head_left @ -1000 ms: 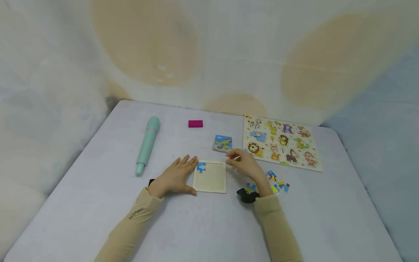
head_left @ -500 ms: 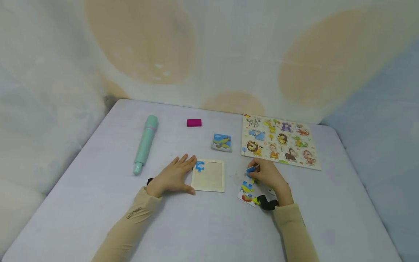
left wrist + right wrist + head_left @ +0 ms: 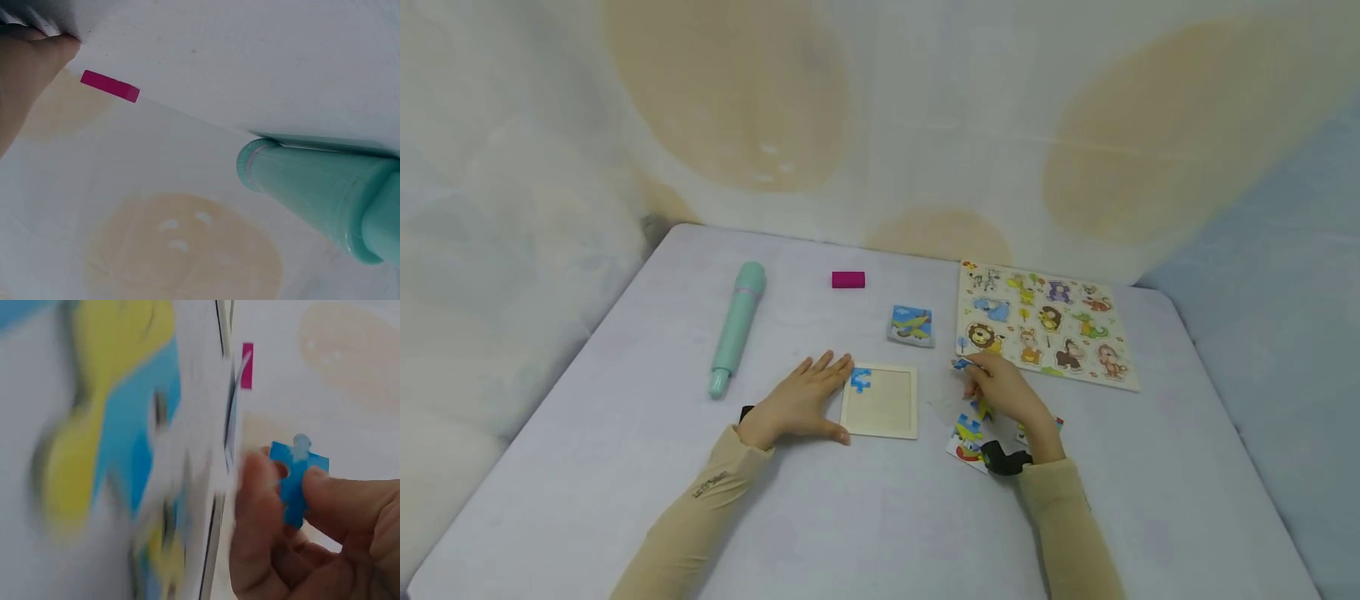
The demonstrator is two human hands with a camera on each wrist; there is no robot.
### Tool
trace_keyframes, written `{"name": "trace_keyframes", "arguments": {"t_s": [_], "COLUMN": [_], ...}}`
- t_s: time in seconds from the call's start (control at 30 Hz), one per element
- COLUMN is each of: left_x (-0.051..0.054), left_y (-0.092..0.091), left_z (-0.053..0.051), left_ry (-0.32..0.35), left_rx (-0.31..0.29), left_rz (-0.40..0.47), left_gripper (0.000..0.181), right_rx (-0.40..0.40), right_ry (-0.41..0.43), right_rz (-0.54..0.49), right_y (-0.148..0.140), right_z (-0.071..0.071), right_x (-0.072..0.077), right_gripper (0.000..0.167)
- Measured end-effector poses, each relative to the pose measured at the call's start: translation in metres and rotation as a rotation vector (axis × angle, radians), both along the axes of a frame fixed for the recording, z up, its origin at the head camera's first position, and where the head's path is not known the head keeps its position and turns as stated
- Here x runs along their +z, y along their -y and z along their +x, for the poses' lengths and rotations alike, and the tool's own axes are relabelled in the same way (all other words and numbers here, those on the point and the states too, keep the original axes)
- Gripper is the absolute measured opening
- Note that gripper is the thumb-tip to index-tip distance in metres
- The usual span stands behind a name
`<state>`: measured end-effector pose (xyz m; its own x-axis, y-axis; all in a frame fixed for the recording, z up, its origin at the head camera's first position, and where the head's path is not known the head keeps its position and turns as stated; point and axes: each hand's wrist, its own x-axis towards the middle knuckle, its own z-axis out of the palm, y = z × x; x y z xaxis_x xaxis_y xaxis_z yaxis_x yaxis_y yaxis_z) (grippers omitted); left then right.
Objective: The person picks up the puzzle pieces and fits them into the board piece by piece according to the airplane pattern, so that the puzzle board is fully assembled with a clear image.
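Note:
A square wooden puzzle frame (image 3: 880,405) lies in front of me, with one blue jigsaw piece (image 3: 861,380) in its far left corner. My left hand (image 3: 797,405) rests flat with spread fingers, touching the frame's left edge. To the right of the frame, my right hand (image 3: 1006,390) pinches a blue jigsaw piece (image 3: 294,481) with a pale patch on its knob, raised off the table. Loose jigsaw pieces (image 3: 967,442) in blue, yellow and red lie below and beside that hand, partly hidden by the hand and the black wrist strap.
A small airplane picture square (image 3: 912,325) lies beyond the frame. The animal puzzle board (image 3: 1045,325) is at the back right. A mint-green wand-shaped object (image 3: 736,332) lies at the left, and a magenta block (image 3: 848,280) at the back.
My right hand has moved from beside the frame to the loose pieces at the right and taken up a blue jigsaw piece, then lifted it slightly. The left hand stays put.

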<state>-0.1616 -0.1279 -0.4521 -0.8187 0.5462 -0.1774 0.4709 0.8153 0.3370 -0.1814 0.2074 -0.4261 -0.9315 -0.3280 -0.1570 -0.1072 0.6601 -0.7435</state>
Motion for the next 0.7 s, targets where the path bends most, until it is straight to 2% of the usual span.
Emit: {"name": "trace_keyframes", "arguments": {"t_s": [0.1,0.3,0.47,0.7], "left_x": [0.000,-0.001,-0.002,0.000], "left_y": [-0.001,-0.001,-0.003,-0.003], "left_z": [-0.001,-0.001,0.001,0.000], "left_ry": [0.004,0.011,0.016,0.006], "left_rx": [0.000,0.001,-0.007,-0.001], "left_rz": [0.008,0.004,0.010,0.006], "left_gripper": [0.117,0.116,0.116,0.115], "right_rx": [0.015,0.054,0.039,-0.051], "right_ry": [-0.025,0.014,0.043,0.000], "right_rz": [-0.034,-0.088,-0.024,0.075], "right_y": [0.019,0.071,0.100,0.113], "right_z": [-0.007,-0.015,-0.018,-0.018], "right_x": [0.000,0.003,-0.006,-0.011], "right_gripper": [0.032,0.020,0.013,0.011]}}
